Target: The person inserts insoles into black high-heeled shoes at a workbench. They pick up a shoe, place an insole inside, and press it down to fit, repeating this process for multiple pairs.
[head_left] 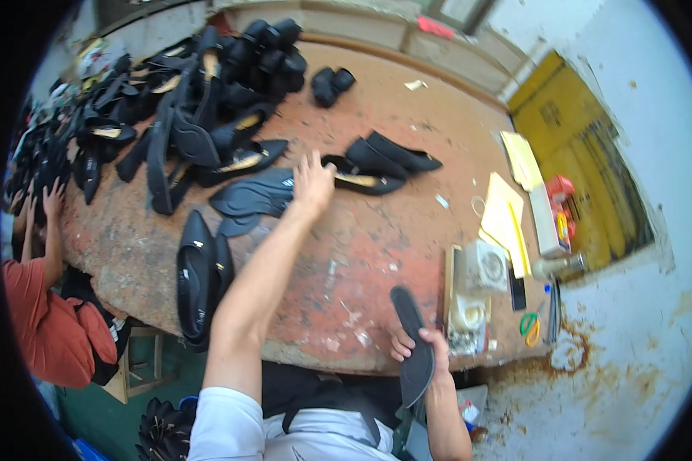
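Observation:
My left hand (pixel 314 184) reaches across the table with its fingers around the heel end of a black pointed shoe (pixel 361 181), whose lining shows tan. Just left of that hand lie several flat black insoles (pixel 257 192), overlapping one another. In my right hand (pixel 430 353), close to the front edge, is a long black insole (pixel 412 330), held upright between thumb and fingers. Another black pointed shoe (pixel 404 154) rests beyond the one at my left hand. Beside my left forearm stands a pair of black flat shoes (pixel 197 273), toes away from me.
A large heap of black shoes (pixel 192 115) covers the table's (pixel 361 269) far left. At right are a white box-like device (pixel 480 265), yellow papers (pixel 504 211), scissors (pixel 530 328) and a phone (pixel 517 290). Another person in a red top (pixel 58 330) works at the left edge.

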{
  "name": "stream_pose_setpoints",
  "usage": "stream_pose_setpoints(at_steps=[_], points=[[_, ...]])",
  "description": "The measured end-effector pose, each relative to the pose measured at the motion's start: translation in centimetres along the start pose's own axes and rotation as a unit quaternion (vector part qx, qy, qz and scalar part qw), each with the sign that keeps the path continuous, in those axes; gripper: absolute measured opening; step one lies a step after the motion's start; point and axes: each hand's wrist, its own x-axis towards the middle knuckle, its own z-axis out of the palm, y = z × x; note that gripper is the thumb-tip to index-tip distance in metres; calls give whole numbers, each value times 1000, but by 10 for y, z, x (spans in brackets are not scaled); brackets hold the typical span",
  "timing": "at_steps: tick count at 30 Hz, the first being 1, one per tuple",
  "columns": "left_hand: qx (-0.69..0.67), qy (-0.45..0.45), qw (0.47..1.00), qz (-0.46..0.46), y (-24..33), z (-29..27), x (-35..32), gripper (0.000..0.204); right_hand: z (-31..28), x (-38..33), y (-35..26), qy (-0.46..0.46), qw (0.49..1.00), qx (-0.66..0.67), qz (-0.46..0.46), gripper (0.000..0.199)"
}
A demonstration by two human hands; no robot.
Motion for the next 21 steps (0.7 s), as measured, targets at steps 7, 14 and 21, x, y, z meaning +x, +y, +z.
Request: stream_pose_setpoints(at_steps=[7, 14, 21], points=[[-274, -32, 961, 14, 88, -101, -136, 22, 15, -66, -15, 80, 981, -122, -128, 48], [-319, -136, 936, 63, 42, -135, -332, 39, 55, -58, -28, 79, 631, -743, -208, 36], [-261, -60, 962, -53, 77, -137, -356, 77, 48, -14, -1, -37, 469, -857, -210, 25]])
